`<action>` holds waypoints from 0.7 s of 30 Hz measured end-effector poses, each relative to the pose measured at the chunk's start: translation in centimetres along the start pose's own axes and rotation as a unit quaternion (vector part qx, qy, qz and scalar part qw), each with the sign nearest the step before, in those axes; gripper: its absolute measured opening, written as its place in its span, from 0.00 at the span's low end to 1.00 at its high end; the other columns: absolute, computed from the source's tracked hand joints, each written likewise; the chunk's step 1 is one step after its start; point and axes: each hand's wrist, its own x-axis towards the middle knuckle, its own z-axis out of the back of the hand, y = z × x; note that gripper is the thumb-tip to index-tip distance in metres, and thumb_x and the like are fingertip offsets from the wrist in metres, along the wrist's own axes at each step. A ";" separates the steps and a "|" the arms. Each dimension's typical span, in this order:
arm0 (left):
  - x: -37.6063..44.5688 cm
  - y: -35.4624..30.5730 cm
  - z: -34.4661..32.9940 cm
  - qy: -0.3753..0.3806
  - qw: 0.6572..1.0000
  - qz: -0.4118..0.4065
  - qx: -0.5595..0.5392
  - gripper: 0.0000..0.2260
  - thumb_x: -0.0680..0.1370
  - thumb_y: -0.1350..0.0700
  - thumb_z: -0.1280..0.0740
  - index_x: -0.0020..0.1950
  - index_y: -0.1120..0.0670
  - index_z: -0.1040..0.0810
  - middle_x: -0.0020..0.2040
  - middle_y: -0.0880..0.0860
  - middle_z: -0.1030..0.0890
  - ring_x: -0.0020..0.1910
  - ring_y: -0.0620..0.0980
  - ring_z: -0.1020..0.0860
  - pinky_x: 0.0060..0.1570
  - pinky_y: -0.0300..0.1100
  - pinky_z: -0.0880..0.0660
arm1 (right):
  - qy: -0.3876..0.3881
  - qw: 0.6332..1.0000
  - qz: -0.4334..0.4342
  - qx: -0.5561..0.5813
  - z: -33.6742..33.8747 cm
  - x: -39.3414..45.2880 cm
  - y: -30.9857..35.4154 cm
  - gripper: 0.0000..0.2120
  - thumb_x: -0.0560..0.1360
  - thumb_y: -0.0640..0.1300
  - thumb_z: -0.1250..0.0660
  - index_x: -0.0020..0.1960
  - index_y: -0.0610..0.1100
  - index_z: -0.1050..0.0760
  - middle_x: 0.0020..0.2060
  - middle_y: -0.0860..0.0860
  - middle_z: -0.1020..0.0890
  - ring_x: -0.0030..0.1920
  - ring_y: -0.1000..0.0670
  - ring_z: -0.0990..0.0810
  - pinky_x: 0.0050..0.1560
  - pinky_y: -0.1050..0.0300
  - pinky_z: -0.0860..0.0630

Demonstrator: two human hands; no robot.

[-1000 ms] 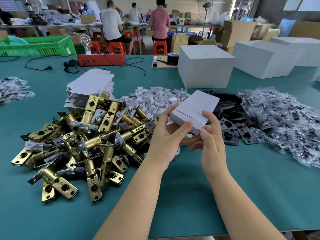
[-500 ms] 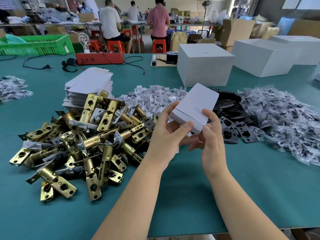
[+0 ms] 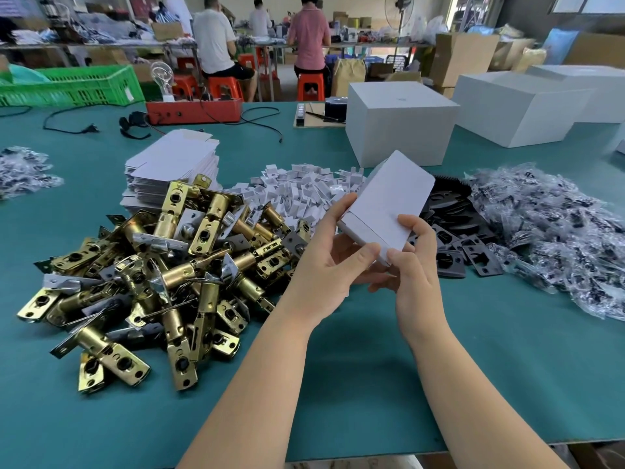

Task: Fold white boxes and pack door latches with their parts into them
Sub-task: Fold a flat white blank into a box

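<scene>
A small white box (image 3: 389, 204) is held above the green table, its far end tilted up. My left hand (image 3: 329, 262) grips its near left side, thumb across the near end flap. My right hand (image 3: 411, 262) holds the near right corner, thumb on the end and fingers over the top face. A heap of brass door latches (image 3: 152, 265) lies to the left. Behind it stands a stack of flat white box blanks (image 3: 172, 167).
Small white card inserts (image 3: 297, 187) are piled behind the hands. Black strike plates (image 3: 453, 245) and bagged parts (image 3: 548, 228) lie to the right. Large white boxes (image 3: 399, 123) stand at the back, with a red tool box (image 3: 192, 111) and cables. People sit at far tables.
The box's far end has tilted up higher and the box has turned slightly. My right thumb has moved onto the near end, close to my left thumb.
</scene>
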 end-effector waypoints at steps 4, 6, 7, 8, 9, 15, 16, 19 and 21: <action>0.1 0.1 0.4 0.003 1.000 0.004 0.002 0.25 0.80 0.66 0.36 0.73 0.46 0.35 0.58 0.52 0.18 0.54 0.48 0.18 0.47 0.46 0.18 | 0.024 1.000 -0.004 0.005 0.1 0.0 0.0 0.20 0.66 0.48 0.38 0.57 0.60 0.33 0.43 0.59 0.18 0.36 0.51 0.20 0.32 0.61 0.26; 0.1 0.0 0.5 -0.001 1.000 0.013 -0.003 0.26 0.80 0.66 0.37 0.74 0.47 0.36 0.53 0.47 0.17 0.53 0.48 0.17 0.47 0.48 0.18 | 0.034 0.999 -0.004 0.002 0.1 0.0 0.1 0.20 0.65 0.50 0.37 0.56 0.62 0.33 0.44 0.59 0.18 0.37 0.51 0.20 0.33 0.61 0.25; 0.2 0.0 0.6 -0.005 1.000 0.019 -0.009 0.27 0.80 0.66 0.36 0.75 0.47 0.37 0.53 0.47 0.16 0.53 0.49 0.17 0.47 0.48 0.18 | 0.037 0.999 -0.002 -0.001 0.1 0.0 0.1 0.20 0.66 0.50 0.36 0.57 0.62 0.33 0.44 0.59 0.18 0.38 0.52 0.20 0.34 0.61 0.25; 0.3 -0.1 0.6 -0.012 0.999 0.025 -0.015 0.27 0.79 0.66 0.36 0.75 0.47 0.37 0.54 0.48 0.17 0.54 0.50 0.18 0.46 0.48 0.18 | 0.038 0.999 -0.001 -0.003 0.0 -0.1 0.1 0.20 0.67 0.48 0.35 0.57 0.61 0.33 0.44 0.58 0.18 0.39 0.52 0.21 0.34 0.61 0.25; 0.4 -0.1 0.5 -0.021 0.999 0.030 -0.021 0.28 0.77 0.65 0.36 0.74 0.46 0.36 0.56 0.50 0.18 0.54 0.52 0.18 0.45 0.48 0.18 | 0.038 0.999 0.002 -0.006 -0.1 -0.2 0.0 0.20 0.68 0.48 0.35 0.58 0.61 0.33 0.44 0.57 0.18 0.39 0.52 0.21 0.35 0.62 0.25; 0.8 0.1 0.2 -0.065 0.997 0.029 -0.013 0.27 0.76 0.68 0.39 0.72 0.47 0.35 0.60 0.54 0.20 0.57 0.55 0.19 0.43 0.51 0.18 | 0.030 0.999 0.005 -0.025 -0.6 -0.4 -0.1 0.23 0.66 0.55 0.35 0.60 0.64 0.34 0.47 0.54 0.18 0.44 0.38 0.18 0.35 0.64 0.26; 0.8 0.2 0.2 -0.070 0.997 0.027 -0.013 0.27 0.77 0.69 0.39 0.72 0.48 0.34 0.59 0.54 0.20 0.57 0.55 0.19 0.44 0.52 0.18 | 0.030 0.999 0.007 -0.031 -0.5 -0.3 -0.1 0.22 0.66 0.56 0.35 0.59 0.65 0.34 0.46 0.54 0.18 0.45 0.38 0.18 0.35 0.64 0.27; 1.0 0.3 0.2 -0.084 0.996 0.024 -0.020 0.25 0.77 0.66 0.38 0.71 0.48 0.32 0.55 0.52 0.18 0.56 0.55 0.19 0.44 0.53 0.17 | 0.027 0.998 0.021 -0.057 -0.5 -0.4 0.0 0.20 0.66 0.58 0.35 0.56 0.70 0.33 0.44 0.56 0.18 0.44 0.39 0.19 0.36 0.64 0.27; 0.9 0.3 0.3 -0.085 0.996 0.027 -0.029 0.23 0.78 0.65 0.37 0.71 0.48 0.31 0.54 0.52 0.18 0.54 0.55 0.18 0.43 0.51 0.18 | 0.023 0.997 0.026 -0.067 -0.6 -0.4 -0.1 0.19 0.66 0.59 0.34 0.55 0.71 0.33 0.43 0.57 0.19 0.42 0.41 0.20 0.35 0.64 0.27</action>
